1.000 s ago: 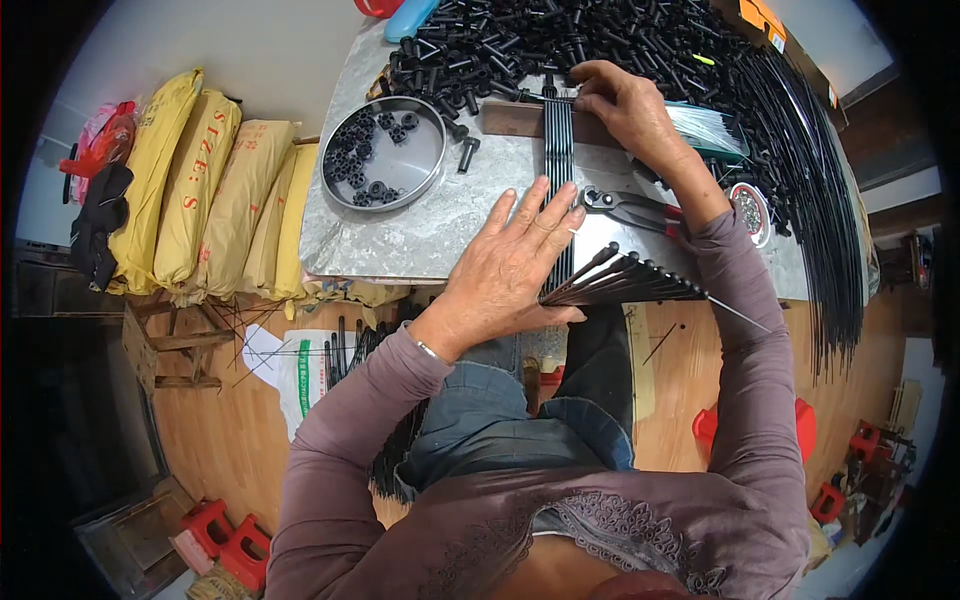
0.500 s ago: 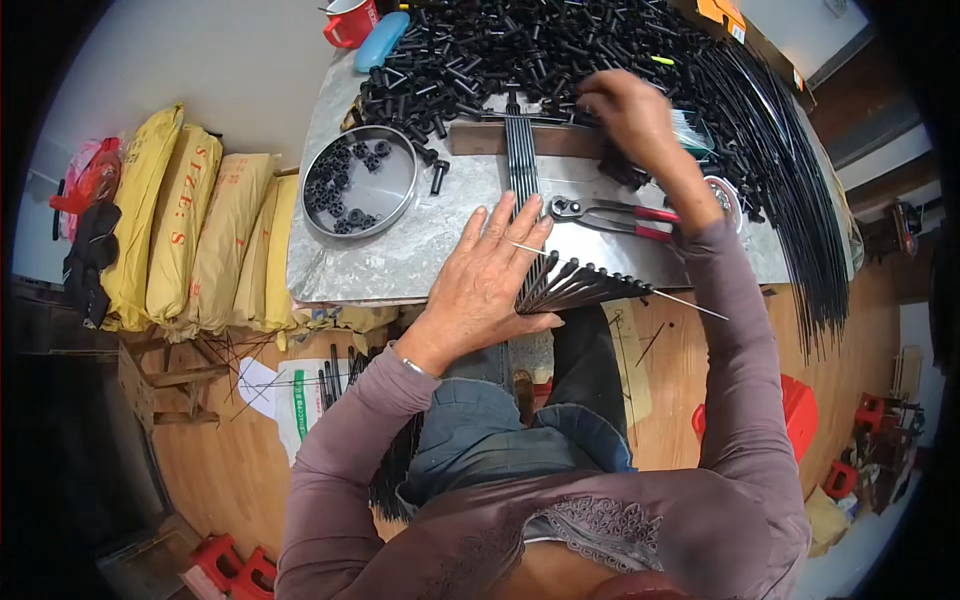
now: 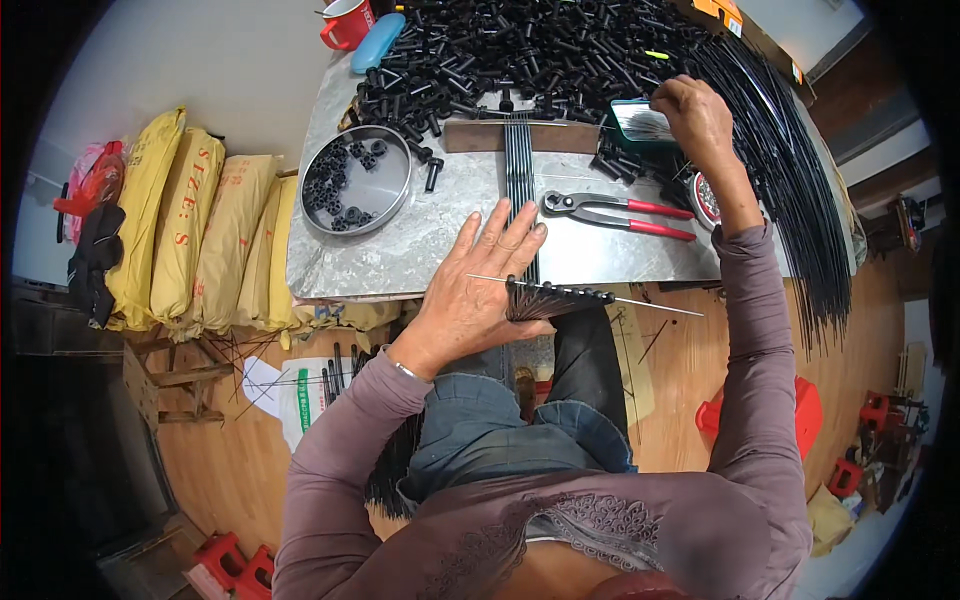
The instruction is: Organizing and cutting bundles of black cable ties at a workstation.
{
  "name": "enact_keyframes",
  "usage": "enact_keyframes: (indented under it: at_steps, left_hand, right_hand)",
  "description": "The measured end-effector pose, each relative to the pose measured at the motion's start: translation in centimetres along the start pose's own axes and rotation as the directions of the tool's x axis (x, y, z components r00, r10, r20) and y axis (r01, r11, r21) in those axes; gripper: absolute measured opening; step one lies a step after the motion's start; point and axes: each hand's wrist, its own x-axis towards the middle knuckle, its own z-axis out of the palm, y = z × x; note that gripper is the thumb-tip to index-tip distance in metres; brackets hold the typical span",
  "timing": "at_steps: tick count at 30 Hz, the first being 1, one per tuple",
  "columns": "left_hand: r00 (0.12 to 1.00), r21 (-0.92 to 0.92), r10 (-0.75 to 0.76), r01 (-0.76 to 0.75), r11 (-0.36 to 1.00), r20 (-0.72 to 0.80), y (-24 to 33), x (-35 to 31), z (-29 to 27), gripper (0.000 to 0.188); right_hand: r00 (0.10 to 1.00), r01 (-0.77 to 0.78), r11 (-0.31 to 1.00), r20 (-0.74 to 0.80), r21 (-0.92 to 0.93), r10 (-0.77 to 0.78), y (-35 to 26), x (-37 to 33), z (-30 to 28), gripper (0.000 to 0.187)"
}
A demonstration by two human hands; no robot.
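My left hand (image 3: pixel 478 275) lies flat with fingers outstretched over a bundle of thin black rods (image 3: pixel 519 165) at the table's near edge. Below the fingers, the black knobbed ends (image 3: pixel 565 293) of the rods fan out in a row along a thin metal wire (image 3: pixel 660 307). At the far right my right hand (image 3: pixel 702 125) is raised with its fingers pinched together, beside a green box of thin pale wires (image 3: pixel 640 122). Whatever those fingertips hold, if anything, cannot be made out. The far ends of the rods cross a brown block (image 3: pixel 475 137).
Red-handled pincers (image 3: pixel 620 213) lie right of the rods, near a small round dish (image 3: pixel 704 197). A round metal tray (image 3: pixel 407 190) of black rings stands left. Black headed tubes (image 3: pixel 500 55) heap at the back; long black rods (image 3: pixel 800 220) overhang the right edge. Yellow sacks (image 3: pixel 185 230) stand left.
My right hand has moved right, from above the black tubes to the green box, and its fingers have drawn together. The row of knobbed ends has shifted left and lies more level.
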Motion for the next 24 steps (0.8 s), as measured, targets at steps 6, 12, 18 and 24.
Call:
enact_keyframes:
  at_steps: [6, 12, 18, 24]
  left_hand:
    - [1.000, 0.011, -0.013, 0.012, 1.000, 0.007, 0.0, -0.3, -0.2, 0.100]
    - [1.000, -0.009, -0.004, 0.004, 1.000, -0.028, 0.0, -0.1, 0.3, 0.102]
    - [1.000, -0.025, -0.015, 0.014, 1.000, -0.022, -0.2, -0.3, 0.3, 0.105]
    - [1.000, -0.035, -0.012, 0.012, 0.999, -0.010, -0.2, -0.3, -0.1, 0.111]
  right_hand:
    - [0.989, 0.121, 0.892, 0.022, 0.436, -0.145, -7.4, 1.2, 2.0, 0.010]
    - [0.973, 0.075, 0.896, 0.163, 0.438, -0.161, -10.3, 2.1, 4.1, 0.014]
    - [0.949, 0.016, 0.893, 0.273, 0.449, -0.155, -10.3, 2.8, 4.3, 0.016]
    - [0.951, -0.049, 0.893, 0.295, 0.447, -0.095, -10.5, 2.7, 4.1, 0.017]
